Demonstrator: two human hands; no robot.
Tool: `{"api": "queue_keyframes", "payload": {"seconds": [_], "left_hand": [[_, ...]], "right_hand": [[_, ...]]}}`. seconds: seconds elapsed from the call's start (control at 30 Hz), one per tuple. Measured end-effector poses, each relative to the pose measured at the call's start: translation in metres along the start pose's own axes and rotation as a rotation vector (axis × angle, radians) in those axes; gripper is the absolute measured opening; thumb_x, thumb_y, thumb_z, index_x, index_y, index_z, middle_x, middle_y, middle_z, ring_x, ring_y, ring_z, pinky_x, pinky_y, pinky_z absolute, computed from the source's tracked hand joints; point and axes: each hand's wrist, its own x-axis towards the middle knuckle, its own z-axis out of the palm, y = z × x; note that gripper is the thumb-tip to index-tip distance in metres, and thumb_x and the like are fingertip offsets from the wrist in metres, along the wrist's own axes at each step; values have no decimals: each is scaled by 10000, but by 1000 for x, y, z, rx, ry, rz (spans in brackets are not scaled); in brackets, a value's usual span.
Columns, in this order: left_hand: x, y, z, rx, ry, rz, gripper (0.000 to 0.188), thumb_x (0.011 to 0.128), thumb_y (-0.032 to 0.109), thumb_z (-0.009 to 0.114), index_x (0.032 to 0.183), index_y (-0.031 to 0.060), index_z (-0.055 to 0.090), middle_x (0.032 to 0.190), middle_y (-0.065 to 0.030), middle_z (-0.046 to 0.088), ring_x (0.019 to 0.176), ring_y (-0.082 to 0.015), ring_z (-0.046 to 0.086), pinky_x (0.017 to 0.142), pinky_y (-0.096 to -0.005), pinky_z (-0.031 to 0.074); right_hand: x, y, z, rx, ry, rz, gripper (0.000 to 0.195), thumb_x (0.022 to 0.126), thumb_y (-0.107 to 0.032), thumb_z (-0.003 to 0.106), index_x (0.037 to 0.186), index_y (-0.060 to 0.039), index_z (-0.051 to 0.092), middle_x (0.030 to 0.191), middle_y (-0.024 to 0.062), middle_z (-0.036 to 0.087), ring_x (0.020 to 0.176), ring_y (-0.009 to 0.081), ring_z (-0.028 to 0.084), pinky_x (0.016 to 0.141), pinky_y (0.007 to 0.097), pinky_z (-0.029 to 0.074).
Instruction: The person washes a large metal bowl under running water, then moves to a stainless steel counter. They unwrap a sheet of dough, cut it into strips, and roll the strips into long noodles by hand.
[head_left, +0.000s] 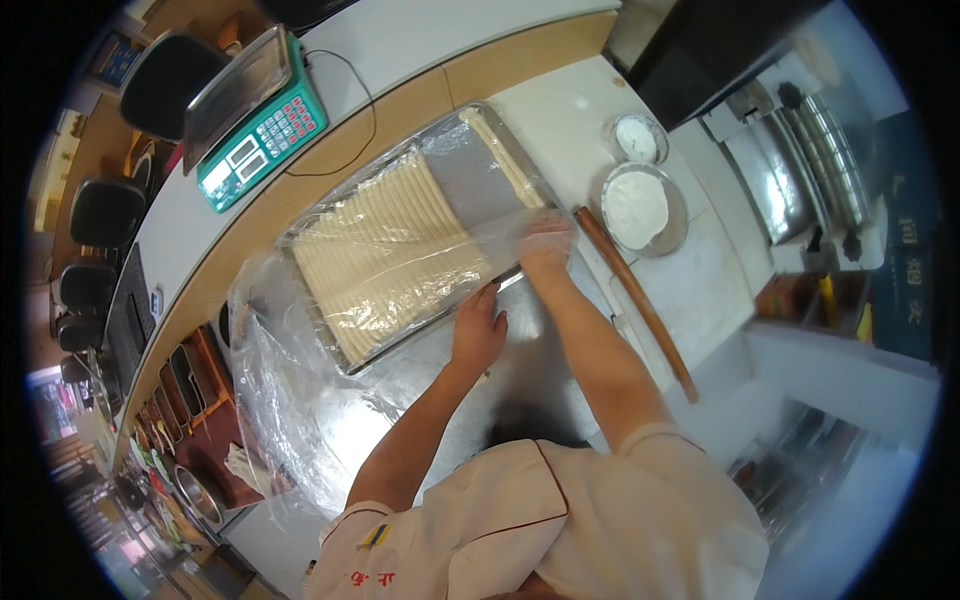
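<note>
Before me a metal tray (480, 178) holds a close row of pale dough strips (390, 240) under clear plastic film (259, 345). One more dough strip (502, 157) lies apart at the tray's right side. My right hand (546, 244) is at the tray's near right corner, close to that strip's end, and shows through the film. Its fingers are blurred by the plastic. My left hand (480, 330) touches the near rim of the tray, thumb spread to the side; its fingertips are partly hidden. The film hangs loose past the tray's left end.
A wooden rolling pin (637, 300) lies right of the tray, beside a bowl of white flour (636, 206) and a smaller bowl of white powder (637, 139). A green digital scale (262, 142) with a cord stands on the raised counter. Far right is a metal roller machine (802, 165).
</note>
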Motion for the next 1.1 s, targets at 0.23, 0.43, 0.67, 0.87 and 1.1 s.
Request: {"api": "queue_keyframes", "payload": {"seconds": [0.23,0.43,0.67,0.87,1.1], "left_hand": [[5,-2,-4,-57,9,16,501,915,89,693,1403,16,600,1396,-238,638,1319,-419,576,1149,-490,444],[35,5,0,-99,-7,62,501,929,108,689,1411,10,590,1312,-257,670,1205,-436,634,1068,-504,500],[45,12,0,-169,-90,-5,495,896,91,686,1375,-17,619,1256,-260,682,1184,-438,641,1061,-495,510],[44,6,9,-152,-57,16,511,921,128,672,1420,37,613,1116,-278,720,1054,-468,680,978,-524,540],[46,16,2,-153,-139,-84,465,904,114,702,1349,-4,634,1209,-271,704,1132,-452,673,1026,-506,530]], "right_hand": [[-6,10,18,84,236,-91,492,981,-338,615,1402,-85,646,1360,145,661,1265,345,648,993,506,559],[8,17,-27,-194,-70,-190,256,949,-175,657,1160,-159,803,1250,97,766,1204,301,726,925,407,606],[4,7,-45,-283,-171,-145,233,975,-200,660,1132,-132,818,1189,78,798,1111,233,769,878,402,615],[8,11,-32,-244,-3,-56,257,987,-204,627,1156,-139,809,1194,81,797,1116,244,768,915,418,612],[11,11,-42,-222,-192,-182,289,972,-205,633,1208,-127,781,1261,118,768,1161,253,750,931,389,607]]}}
